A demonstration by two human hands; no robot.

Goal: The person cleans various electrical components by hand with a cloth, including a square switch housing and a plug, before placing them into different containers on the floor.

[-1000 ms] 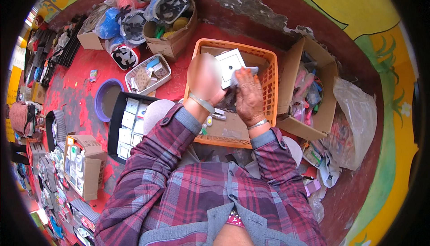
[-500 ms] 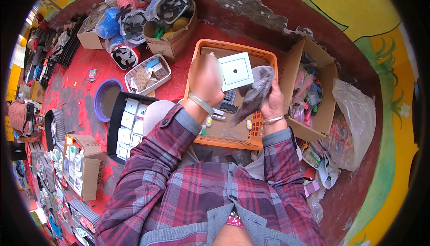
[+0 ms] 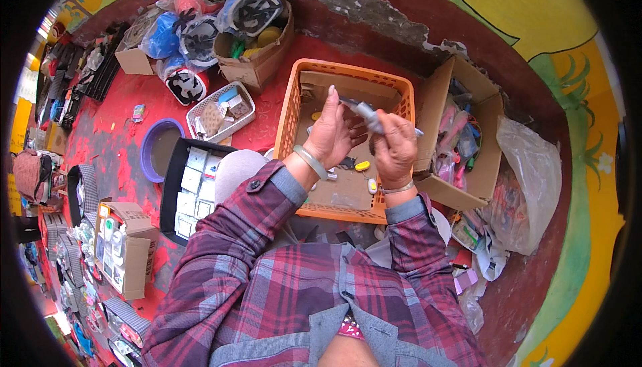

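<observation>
My left hand is raised over the orange plastic basket, thumb up and fingers stretched out apart, with nothing clearly held. Facing it, my right hand is closed round a bunched grey cloth. Part of the cloth points toward my left thumb, and a dark thin tip shows at its end. The white square plate with a dark centre cannot be made out. Down in the basket, a yellow oval piece and a white oval piece with a yellow middle lie among small dark parts.
A cardboard box of colourful items stands right of the basket, beside a clear plastic bag. On the left are a black tray of white square pieces, a purple basin and a white basket. Bagged helmets sit behind.
The white plate has gone from sight. My left hand has turned and its fingers have spread. The right hand has moved left and up with the cloth, now bunched instead of hanging.
</observation>
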